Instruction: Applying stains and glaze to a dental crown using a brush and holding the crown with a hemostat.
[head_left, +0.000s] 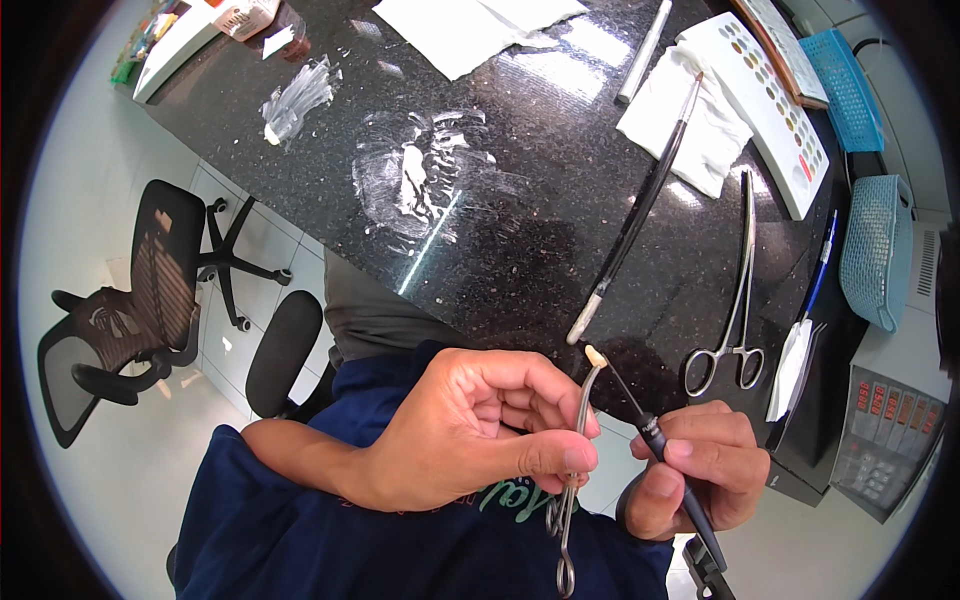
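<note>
Left hand (452, 432), right hand (712, 462), cream piece (595, 356) between

The small piece (595, 356) was cream-coloured, the clamp (584, 402) silvery, the slim tool (702, 518) black, the long brush (640, 215) black with a pale end. Fine light specks dotted the black tabletop (535, 265), which bore white smears (412, 178); the cloth (665, 120) was white. The shirt (320, 550) was navy with green and red print (507, 500), the baskets (876, 262) blue.
</note>
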